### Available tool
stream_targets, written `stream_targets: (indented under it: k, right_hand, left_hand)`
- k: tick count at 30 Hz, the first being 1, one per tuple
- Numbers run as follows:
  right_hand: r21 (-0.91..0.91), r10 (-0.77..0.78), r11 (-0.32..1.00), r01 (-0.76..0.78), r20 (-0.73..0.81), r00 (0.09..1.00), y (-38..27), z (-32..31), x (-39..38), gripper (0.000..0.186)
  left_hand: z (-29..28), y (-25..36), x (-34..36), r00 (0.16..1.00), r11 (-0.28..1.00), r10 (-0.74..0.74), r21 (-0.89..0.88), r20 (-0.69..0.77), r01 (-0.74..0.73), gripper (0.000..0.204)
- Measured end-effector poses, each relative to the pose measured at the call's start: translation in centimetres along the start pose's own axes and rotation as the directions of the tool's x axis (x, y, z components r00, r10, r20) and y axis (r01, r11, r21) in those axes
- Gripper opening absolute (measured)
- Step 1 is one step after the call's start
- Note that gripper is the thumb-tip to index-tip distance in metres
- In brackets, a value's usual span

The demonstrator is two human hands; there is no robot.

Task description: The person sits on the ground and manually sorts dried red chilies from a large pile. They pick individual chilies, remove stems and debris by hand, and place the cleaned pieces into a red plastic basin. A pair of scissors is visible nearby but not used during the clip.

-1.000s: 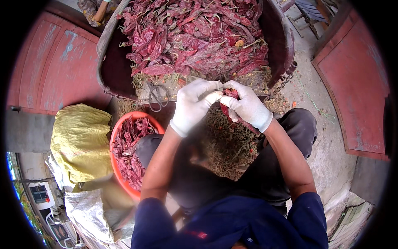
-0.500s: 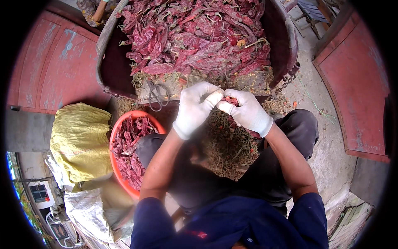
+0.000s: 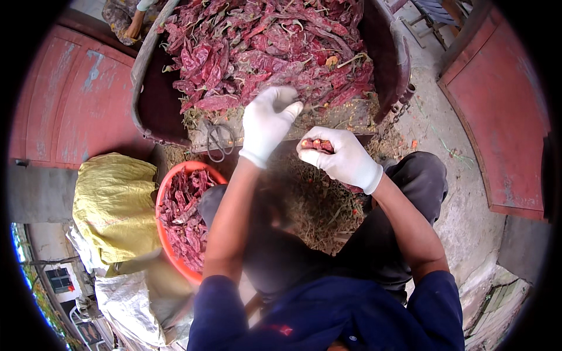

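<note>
My right hand [image 3: 342,158], in a white glove, is closed around several dried red chili peppers [image 3: 318,144]; their broken ends show between thumb and fingers, and a red tip shows below the palm. My left hand [image 3: 266,124], gloved too, is raised at the near edge of the pile of dried chilies [image 3: 275,52]. Its thumb and curved fingers stand apart, and I see nothing between them. The pile lies in a dark, open-fronted cart bed [image 3: 393,64] ahead of me.
An orange tub [image 3: 162,219] of dried chilies stands by my left knee, beside a yellow woven sack [image 3: 114,205]. Dark metal loops like scissor handles [image 3: 220,143] lie on the cart's front edge. Stem litter [image 3: 325,205] covers the ground between my legs. Another person's hand [image 3: 136,24] shows at upper left.
My hands were together at the chilies' ends; now they are apart. The left has moved up toward the pile, while the right stays low with the chilies. The other person's arm has shifted.
</note>
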State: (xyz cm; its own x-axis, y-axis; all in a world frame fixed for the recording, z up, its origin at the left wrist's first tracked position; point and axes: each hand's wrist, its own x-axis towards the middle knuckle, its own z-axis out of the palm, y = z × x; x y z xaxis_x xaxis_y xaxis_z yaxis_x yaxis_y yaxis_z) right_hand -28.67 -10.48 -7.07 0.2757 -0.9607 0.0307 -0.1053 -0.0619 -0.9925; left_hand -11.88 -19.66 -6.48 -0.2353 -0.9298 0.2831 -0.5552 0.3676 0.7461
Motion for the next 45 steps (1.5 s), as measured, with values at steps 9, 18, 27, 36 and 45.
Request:
stream_targets:
  k: [9,18,27,36,45]
  right_hand:
    - [0.223,0.185,0.961,-0.165,-0.073,0.98,-0.2,-0.8,0.8,0.016]
    - [0.54,0.243,0.838,-0.083,-0.232,0.942,-0.7,-2.1,1.5,0.022]
    - [0.488,0.161,0.871,-0.05,-0.189,0.969,-0.4,-1.6,1.8,0.034]
    - [0.715,0.322,0.69,-0.117,-0.157,0.934,0.8,-1.7,2.0,0.017]
    - [0.304,0.219,0.94,-0.153,-0.198,0.955,0.6,-1.0,1.6,0.008]
  left_hand:
    - [3.8,0.4,4.6,0.953,0.783,0.291,0.594,-0.087,-0.185,0.036]
    - [-0.3,2.2,1.6,0.983,0.876,-0.181,-0.46,-0.03,0.147,0.026]
    - [-1.4,2.1,-2.0,0.863,0.571,-0.237,-0.655,0.446,0.495,0.025]
    - [-1.2,2.9,-3.5,0.914,0.705,-0.14,-0.61,0.381,0.362,0.041]
    - [-2.0,2.9,-3.3,0.932,0.765,-0.154,-0.558,0.327,0.322,0.037]
